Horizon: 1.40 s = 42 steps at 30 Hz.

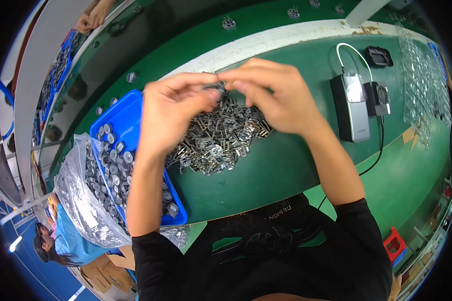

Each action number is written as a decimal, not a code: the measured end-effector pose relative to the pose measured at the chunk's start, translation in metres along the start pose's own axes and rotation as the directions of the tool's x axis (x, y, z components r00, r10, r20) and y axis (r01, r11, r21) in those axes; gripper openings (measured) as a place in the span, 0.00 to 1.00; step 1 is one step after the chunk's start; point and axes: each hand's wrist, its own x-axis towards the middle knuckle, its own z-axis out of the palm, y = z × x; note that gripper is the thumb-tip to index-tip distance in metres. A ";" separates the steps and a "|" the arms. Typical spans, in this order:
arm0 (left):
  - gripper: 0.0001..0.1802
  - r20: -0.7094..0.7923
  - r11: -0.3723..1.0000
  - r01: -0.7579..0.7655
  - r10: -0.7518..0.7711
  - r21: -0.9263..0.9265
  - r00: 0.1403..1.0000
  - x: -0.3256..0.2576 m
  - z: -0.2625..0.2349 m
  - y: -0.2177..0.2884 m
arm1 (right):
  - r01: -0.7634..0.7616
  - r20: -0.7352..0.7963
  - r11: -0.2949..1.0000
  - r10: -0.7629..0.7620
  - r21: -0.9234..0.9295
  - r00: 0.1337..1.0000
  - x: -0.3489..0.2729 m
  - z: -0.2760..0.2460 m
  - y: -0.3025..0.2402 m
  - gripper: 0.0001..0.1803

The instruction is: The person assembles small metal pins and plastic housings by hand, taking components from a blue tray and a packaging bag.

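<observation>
Left hand (173, 108) and right hand (273, 95) pinch one small metal part (215, 87) together; big unsorted pile of metal parts (221, 138) beneath them, blue tray (123, 118) beside left wrist partly filled—seemingly plenty left.

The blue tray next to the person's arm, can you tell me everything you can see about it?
The blue tray looks like shiny plastic, a shallow rectangle with a raised rim. It lies flat on the green table, slanting away from the person, its near corner at the table's edge. Small round silvery metal parts fill much of it. The left forearm crosses above its right side. A clear plastic bag of similar parts presses against its left side.
</observation>
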 end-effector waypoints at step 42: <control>0.19 -0.040 0.927 -0.149 0.173 0.345 0.984 0.017 -0.024 0.002 | -0.079 0.305 0.830 0.289 -0.552 0.907 -0.007 -0.036 0.027 0.15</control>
